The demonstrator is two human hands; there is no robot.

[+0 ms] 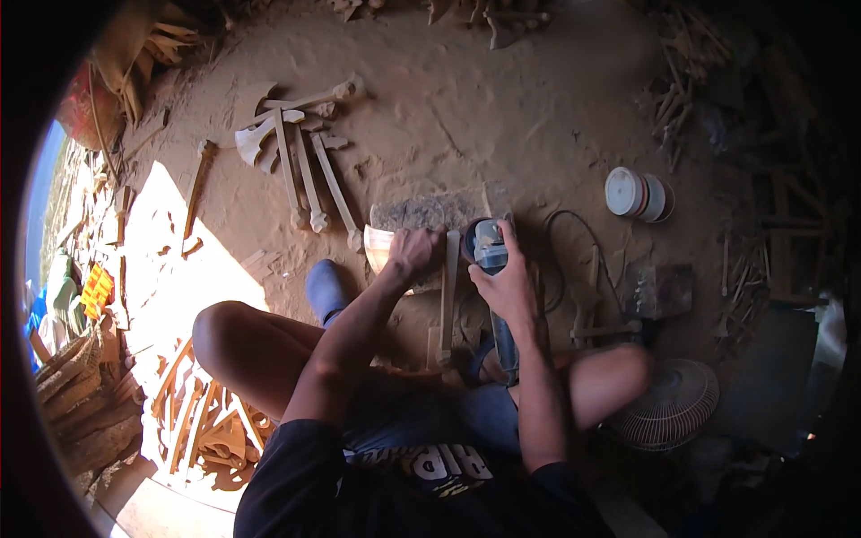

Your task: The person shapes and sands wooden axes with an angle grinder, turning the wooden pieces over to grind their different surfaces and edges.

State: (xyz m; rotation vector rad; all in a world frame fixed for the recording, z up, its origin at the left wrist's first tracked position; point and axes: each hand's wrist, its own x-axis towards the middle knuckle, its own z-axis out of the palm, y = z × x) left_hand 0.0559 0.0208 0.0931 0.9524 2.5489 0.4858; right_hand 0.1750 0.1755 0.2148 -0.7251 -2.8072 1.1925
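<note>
My left hand (416, 252) is closed around a pale, bone-like piece (378, 247) whose broad, fan-shaped end sticks out to the left. It lies against a worn block (421, 213) on the ground in front of me. My right hand (513, 285) grips an angle grinder (489, 255) from above, its disc end at the block's right part. Between the two hands a long, narrow pale piece (448, 300) points toward me. Where the disc meets the held piece, if it does, I cannot make out.
Several long bones and broad flat ones (305, 170) lie on the dirt ahead left. A white bucket (625, 192) lies to the right, beyond a dark cable (587, 229). A fan (668, 403) is by my right knee. More bones (211, 421) are piled at left.
</note>
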